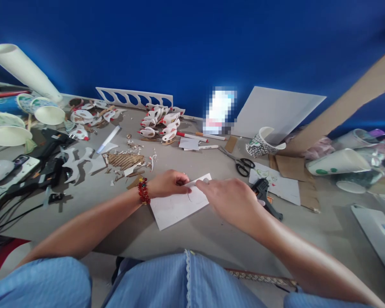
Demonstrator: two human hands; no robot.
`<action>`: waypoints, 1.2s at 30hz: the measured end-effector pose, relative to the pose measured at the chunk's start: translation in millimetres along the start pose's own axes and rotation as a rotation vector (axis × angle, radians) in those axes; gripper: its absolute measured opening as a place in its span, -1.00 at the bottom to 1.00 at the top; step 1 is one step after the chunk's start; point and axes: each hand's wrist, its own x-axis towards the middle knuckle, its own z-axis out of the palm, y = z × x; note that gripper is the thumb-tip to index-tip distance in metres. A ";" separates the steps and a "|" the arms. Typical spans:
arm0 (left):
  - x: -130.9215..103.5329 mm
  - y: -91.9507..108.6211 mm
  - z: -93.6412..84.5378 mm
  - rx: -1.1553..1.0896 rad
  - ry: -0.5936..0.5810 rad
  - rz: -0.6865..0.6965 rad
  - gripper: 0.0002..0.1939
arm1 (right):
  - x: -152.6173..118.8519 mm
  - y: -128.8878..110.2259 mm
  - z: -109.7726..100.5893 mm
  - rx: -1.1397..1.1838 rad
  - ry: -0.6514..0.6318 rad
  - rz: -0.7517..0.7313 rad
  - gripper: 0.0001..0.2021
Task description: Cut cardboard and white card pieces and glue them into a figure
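Note:
A white sheet (178, 211) lies at a slant on the grey table in front of me, with a short curved dark line near its far edge. My left hand (167, 184), with a red bead bracelet at the wrist, closes its thumb and fingers on the sheet's far edge. From the other side, my right hand (231, 199) grips the same edge, its fingertips close to the left thumb. Most of the right fingers are hidden behind the hand, so anything small under them cannot be made out.
Several white bird-shaped cutouts (158, 122) stand behind the hands. Corrugated cardboard (125, 160) and scraps lie left. Black scissors (243, 167), a black glue gun (265, 196) and a patterned paper cup (263, 142) are right. A lit, blurred screen (218, 111) stands against the blue wall.

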 end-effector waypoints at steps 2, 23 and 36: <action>0.2 -0.1 0.5 0.017 0.009 -0.005 -0.68 | 0.9 0.4 0.0 0.002 0.003 0.006 -0.76; -1.0 4.0 2.8 0.058 0.035 -0.016 -0.69 | -3.5 5.0 -6.9 0.003 0.005 -0.005 -0.70; 0.0 -2.3 7.3 0.074 0.081 -0.020 -0.68 | 5.2 -1.2 -6.1 0.030 -0.062 0.016 -0.74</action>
